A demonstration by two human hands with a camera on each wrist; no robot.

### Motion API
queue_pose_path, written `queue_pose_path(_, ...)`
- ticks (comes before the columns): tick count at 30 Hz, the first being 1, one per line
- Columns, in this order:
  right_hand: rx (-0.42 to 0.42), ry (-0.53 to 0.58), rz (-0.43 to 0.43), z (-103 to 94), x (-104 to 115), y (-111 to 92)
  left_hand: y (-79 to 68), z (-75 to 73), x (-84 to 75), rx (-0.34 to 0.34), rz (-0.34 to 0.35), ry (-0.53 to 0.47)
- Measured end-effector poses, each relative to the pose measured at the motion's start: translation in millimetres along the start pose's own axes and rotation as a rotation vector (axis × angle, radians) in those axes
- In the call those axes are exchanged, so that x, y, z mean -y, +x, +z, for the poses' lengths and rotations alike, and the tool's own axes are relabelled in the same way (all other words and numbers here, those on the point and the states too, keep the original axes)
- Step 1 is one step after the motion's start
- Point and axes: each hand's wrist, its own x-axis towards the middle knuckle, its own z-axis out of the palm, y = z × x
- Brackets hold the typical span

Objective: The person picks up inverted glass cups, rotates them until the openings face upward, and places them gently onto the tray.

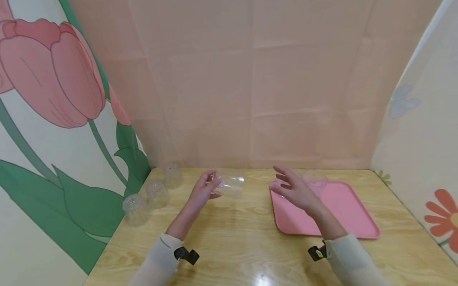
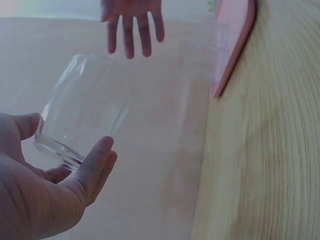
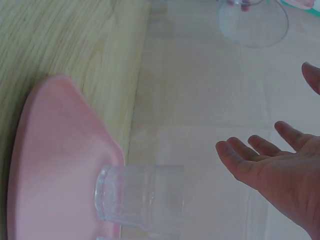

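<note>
My left hand [image 1: 204, 186] grips a clear drinking glass [image 1: 230, 186] near its thick base. The glass is held above the table, lying on its side in the head view with its mouth toward the right. In the left wrist view the thumb and fingers [image 2: 95, 160] curl around the base of the glass [image 2: 90, 100]. My right hand [image 1: 295, 190] hovers over the back left part of a pink tray [image 1: 343, 214], fingers spread and holding nothing. An upright clear glass [image 3: 140, 195] stands on the tray, partly hidden by the right hand in the head view.
Three clear glasses, seemingly upside down, stand in a row along the table's left side, the nearest glass [image 1: 136, 210] in front. Part of another glass shows at the right wrist view's bottom edge. A pink cloth [image 1: 250, 99] hangs behind the wooden table [image 1: 229, 238].
</note>
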Motion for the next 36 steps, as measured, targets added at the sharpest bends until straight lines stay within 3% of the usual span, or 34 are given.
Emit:
queue_pose_path(3, 0.001, 0.028, -0.007, 3.4, 0, 0, -2.9, 6.1, -5.6, 0.012, -0.002, -0.005)
queue_pose_path(9, 0.013, 0.082, 0.009, 10.3, 4, -2, 8.0, 11.6, 13.3, 0.009, -0.008, -0.041)
queue_pose_path(14, 0.031, 0.112, 0.024, 16.2, 6, -4, 9.5, 16.0, 20.0, 0.010, 0.002, -0.050)
queue_pose_path(36, 0.015, 0.117, 0.030, 32.1, 10, -1, 6.4, 29.2, 18.2, 0.049, -0.002, -0.039)
